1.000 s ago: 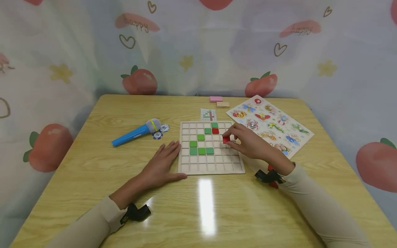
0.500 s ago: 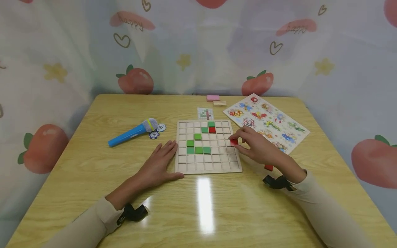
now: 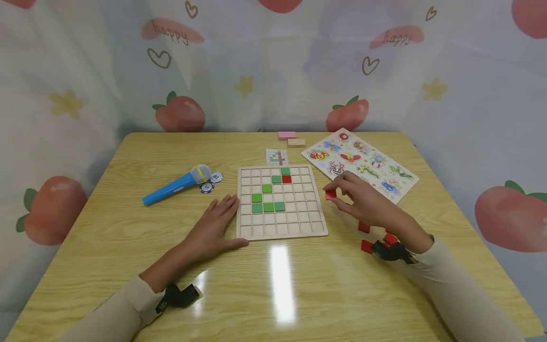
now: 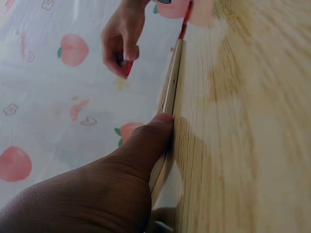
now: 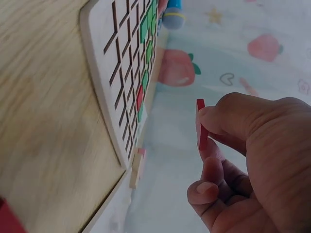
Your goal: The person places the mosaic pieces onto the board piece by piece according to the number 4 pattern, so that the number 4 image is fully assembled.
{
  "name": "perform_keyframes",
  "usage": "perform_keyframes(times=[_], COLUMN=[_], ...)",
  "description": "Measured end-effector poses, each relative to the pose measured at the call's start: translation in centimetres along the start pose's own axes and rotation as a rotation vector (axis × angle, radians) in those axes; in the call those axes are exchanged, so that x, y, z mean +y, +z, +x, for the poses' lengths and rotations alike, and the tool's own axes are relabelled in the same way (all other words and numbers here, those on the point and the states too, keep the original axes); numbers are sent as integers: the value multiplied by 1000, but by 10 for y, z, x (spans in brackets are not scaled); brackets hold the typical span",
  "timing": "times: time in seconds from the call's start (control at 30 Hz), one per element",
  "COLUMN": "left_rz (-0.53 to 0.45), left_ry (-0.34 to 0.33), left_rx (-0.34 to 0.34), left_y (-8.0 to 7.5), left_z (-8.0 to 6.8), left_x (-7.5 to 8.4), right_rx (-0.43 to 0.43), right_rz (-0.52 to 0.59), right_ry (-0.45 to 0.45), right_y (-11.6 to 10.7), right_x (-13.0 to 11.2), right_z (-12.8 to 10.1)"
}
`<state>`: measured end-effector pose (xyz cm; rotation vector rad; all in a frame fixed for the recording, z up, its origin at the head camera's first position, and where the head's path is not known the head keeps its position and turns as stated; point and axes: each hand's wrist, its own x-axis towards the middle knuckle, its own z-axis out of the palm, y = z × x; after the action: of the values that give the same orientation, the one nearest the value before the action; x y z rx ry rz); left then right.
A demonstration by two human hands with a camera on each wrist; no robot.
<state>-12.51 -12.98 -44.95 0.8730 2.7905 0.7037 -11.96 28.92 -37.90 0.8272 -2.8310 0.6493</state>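
Off the right edge of the grid board [image 3: 282, 201], your right hand [image 3: 363, 202] hovers above the desk [image 3: 128, 237], thumb and fingertips pinched on a red tile [image 3: 330, 194]. The right wrist view shows that tile held on edge between thumb and forefinger, the other fingers curled beneath. The tile is clear of the board, just beside its right edge, about level with the middle rows.

Your left hand [image 3: 215, 225] lies flat on the desk, fingers straight and holding nothing, against the board's left edge near the front left corner. The left wrist view shows the thumb [image 4: 146, 141] pressed to the board's rim.

On the board sit five green tiles [image 3: 268, 207]: three in a row left of centre, one above the leftmost of them, and two stepping up toward the far edge, plus a sixth green one in the far row. One placed red tile [image 3: 287, 179] sits right of the upper green pair.

More loose red tiles [image 3: 366, 246] lie on the desk by your right wrist, toward the front right.

Left of the board rests a blue toy microphone [image 3: 175, 185] with two poker chips [image 3: 207, 187] at its head. Beyond the board's far edge is a small pattern card [image 3: 277, 156]; further back, a pink block [image 3: 287, 135] and a wooden block [image 3: 297, 142]. An insect puzzle board [image 3: 363, 164] occupies the far right of the desk.
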Motion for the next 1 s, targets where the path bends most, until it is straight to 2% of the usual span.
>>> perform_keyframes(times=[0.2, 0.4, 0.6, 0.8, 1.0], left_rz=[-3, -7, 0, -5, 5], left_ry=[5, -4, 8, 17, 8], left_rx=[4, -11, 2, 5, 12], left_y=[0, -1, -3, -2, -5], left_z=[-2, -1, -1, 0, -2], left_x=[0, 2, 4, 4, 3], right_rx=[-48, -134, -237, -288, -262], right_rz=[-6, -5, 32, 38, 33], right_ry=[-46, -72, -52, 24, 54], right_y=[5, 14, 34, 53, 61], right_x=[-8, -15, -15, -10, -9], right_z=[29, 64, 95, 108, 115])
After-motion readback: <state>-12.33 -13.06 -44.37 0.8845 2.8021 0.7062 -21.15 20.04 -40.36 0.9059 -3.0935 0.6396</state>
